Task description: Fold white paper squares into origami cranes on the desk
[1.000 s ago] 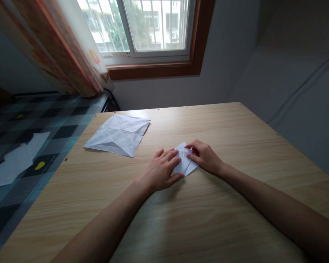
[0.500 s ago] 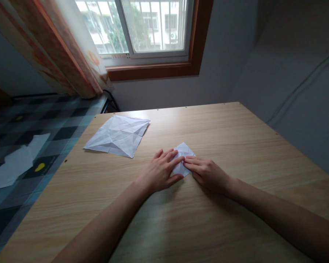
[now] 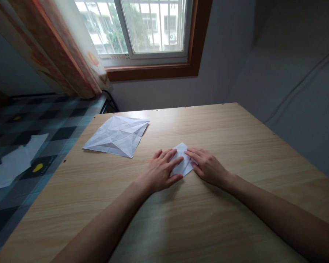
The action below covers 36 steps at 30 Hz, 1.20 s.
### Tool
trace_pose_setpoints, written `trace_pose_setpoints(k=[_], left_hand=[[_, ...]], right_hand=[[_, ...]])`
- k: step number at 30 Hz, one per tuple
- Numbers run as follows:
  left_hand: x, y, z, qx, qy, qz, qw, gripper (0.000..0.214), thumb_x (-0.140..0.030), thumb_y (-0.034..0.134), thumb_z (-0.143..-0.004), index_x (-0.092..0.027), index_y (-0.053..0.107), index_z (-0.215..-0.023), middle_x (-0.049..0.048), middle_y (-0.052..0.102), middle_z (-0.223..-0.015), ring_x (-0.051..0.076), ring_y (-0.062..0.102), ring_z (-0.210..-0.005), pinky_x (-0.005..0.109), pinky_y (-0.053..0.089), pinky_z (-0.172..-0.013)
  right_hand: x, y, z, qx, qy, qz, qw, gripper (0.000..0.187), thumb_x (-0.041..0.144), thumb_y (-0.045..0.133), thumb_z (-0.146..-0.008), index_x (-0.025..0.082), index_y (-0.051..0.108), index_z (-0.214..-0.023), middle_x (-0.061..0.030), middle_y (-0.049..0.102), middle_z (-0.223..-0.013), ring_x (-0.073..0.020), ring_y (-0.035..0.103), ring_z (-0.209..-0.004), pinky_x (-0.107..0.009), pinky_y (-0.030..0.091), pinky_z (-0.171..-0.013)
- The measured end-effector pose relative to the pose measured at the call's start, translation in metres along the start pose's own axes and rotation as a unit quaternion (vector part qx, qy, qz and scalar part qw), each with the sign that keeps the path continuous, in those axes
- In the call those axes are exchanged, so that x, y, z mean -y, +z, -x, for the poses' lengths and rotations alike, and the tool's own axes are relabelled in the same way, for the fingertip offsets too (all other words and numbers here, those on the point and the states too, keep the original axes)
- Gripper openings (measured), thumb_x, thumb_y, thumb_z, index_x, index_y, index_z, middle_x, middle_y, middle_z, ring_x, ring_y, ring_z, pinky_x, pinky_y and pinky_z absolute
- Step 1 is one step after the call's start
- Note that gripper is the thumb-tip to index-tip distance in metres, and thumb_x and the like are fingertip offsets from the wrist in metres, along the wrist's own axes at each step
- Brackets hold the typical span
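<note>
Light wood-grain table, matte top. Creased white sheet opened out flat toward the far left corner. Small folded paper flat near the middle, well apart from the sheet.

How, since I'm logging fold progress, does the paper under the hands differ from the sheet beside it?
The folded paper is small and compact; the creased sheet lies spread open, far larger. The left hand and right hand press the folded paper; the creased sheet is untouched. Both are white, on the table.
</note>
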<state>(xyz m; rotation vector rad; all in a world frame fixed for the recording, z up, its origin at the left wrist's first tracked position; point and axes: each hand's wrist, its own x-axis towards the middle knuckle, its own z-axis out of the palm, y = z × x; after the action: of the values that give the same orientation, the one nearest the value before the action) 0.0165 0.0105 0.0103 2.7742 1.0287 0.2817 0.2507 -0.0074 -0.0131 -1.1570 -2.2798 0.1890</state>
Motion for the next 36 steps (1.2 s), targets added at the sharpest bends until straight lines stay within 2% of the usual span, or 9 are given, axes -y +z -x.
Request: trace_pose_setpoints(k=[8,10,12,14,17,19,22,26,36], left_hand=[[0.003,0.004,-0.001,-0.017,-0.024,0.007,1.000,0.091,-0.060,0.057,-0.083,-0.012,0.021,-0.151,0.0215,0.036,-0.152,0.034,0.033,-0.140,0.051,0.025,-0.113],[0.003,0.004,-0.001,-0.023,-0.026,0.018,0.999,0.094,-0.061,0.059,-0.081,-0.014,0.019,-0.152,0.0212,0.039,-0.150,0.035,0.035,-0.139,0.051,0.026,-0.113],[0.004,0.005,-0.001,-0.033,-0.030,0.030,0.999,0.100,-0.061,0.064,-0.078,-0.016,0.016,-0.153,0.0207,0.041,-0.147,0.036,0.038,-0.136,0.052,0.028,-0.111],[0.005,0.006,-0.001,-0.048,-0.039,0.040,0.997,0.107,-0.062,0.069,-0.072,-0.018,0.014,-0.153,0.0200,0.043,-0.145,0.036,0.042,-0.132,0.053,0.031,-0.109],[0.006,0.008,-0.001,-0.074,-0.056,0.045,0.995,0.110,-0.063,0.077,-0.063,-0.019,0.024,-0.149,0.0183,0.047,-0.138,0.036,0.047,-0.125,0.052,0.037,-0.105],[0.006,0.007,-0.001,-0.086,-0.064,0.040,0.993,0.101,-0.062,0.081,-0.058,-0.019,0.038,-0.139,0.0161,0.052,-0.131,0.035,0.050,-0.120,0.051,0.040,-0.102],[0.005,0.004,-0.001,-0.093,-0.068,0.030,0.993,0.076,-0.062,0.082,-0.055,-0.020,0.055,-0.113,0.0122,0.058,-0.119,0.032,0.054,-0.113,0.048,0.042,-0.099],[0.005,-0.002,-0.001,-0.090,-0.051,0.017,0.995,0.062,-0.070,0.077,-0.056,-0.020,0.056,-0.086,0.0104,0.062,-0.110,0.031,0.056,-0.108,0.046,0.043,-0.096],[0.013,-0.004,0.001,-0.061,0.000,-0.001,0.998,0.057,-0.075,0.064,-0.069,-0.019,0.057,-0.076,0.0103,0.064,-0.106,0.028,0.060,-0.104,0.044,0.043,-0.095]], right_hand=[[-0.004,0.003,-0.006,-0.006,0.010,-0.116,0.993,0.095,0.025,0.074,-0.071,0.023,0.023,-0.151,-0.0181,0.040,-0.148,-0.0353,0.039,-0.136,-0.057,0.035,-0.108],[-0.008,0.003,-0.007,0.000,0.022,-0.138,0.990,0.100,0.027,0.077,-0.070,0.025,0.020,-0.152,-0.0166,0.046,-0.143,-0.0341,0.045,-0.131,-0.056,0.038,-0.106],[-0.010,0.002,-0.008,-0.001,0.033,-0.158,0.987,0.093,0.024,0.076,-0.072,0.026,0.025,-0.151,-0.0126,0.059,-0.129,-0.0294,0.056,-0.117,-0.051,0.044,-0.101],[-0.013,0.001,-0.008,-0.014,0.029,-0.156,0.987,0.070,0.019,0.072,-0.076,0.025,0.045,-0.140,-0.0089,0.067,-0.112,-0.0260,0.062,-0.105,-0.046,0.049,-0.095],[-0.018,-0.003,-0.005,-0.012,-0.018,-0.143,0.990,0.019,0.018,0.065,-0.083,0.024,0.069,-0.101,-0.0062,0.071,-0.095,-0.0230,0.066,-0.094,-0.042,0.052,-0.088],[-0.021,-0.006,-0.002,0.006,-0.056,-0.140,0.989,0.005,0.022,0.065,-0.085,0.024,0.070,-0.086,-0.0062,0.072,-0.095,-0.0228,0.067,-0.096,-0.041,0.053,-0.087],[-0.025,-0.010,0.002,0.030,-0.084,-0.122,0.988,0.011,0.031,0.072,-0.082,0.022,0.070,-0.087,-0.0081,0.072,-0.103,-0.0245,0.067,-0.102,-0.042,0.052,-0.090],[-0.029,-0.012,0.003,0.029,-0.059,-0.096,0.993,0.013,0.032,0.071,-0.083,0.022,0.069,-0.091,-0.0090,0.071,-0.106,-0.0239,0.067,-0.099,-0.041,0.053,-0.087],[-0.027,-0.013,-0.001,0.013,-0.102,-0.005,0.995,0.016,0.024,0.053,-0.096,0.021,0.069,-0.093,-0.0081,0.073,-0.097,-0.0209,0.069,-0.091,-0.035,0.054,-0.082]])
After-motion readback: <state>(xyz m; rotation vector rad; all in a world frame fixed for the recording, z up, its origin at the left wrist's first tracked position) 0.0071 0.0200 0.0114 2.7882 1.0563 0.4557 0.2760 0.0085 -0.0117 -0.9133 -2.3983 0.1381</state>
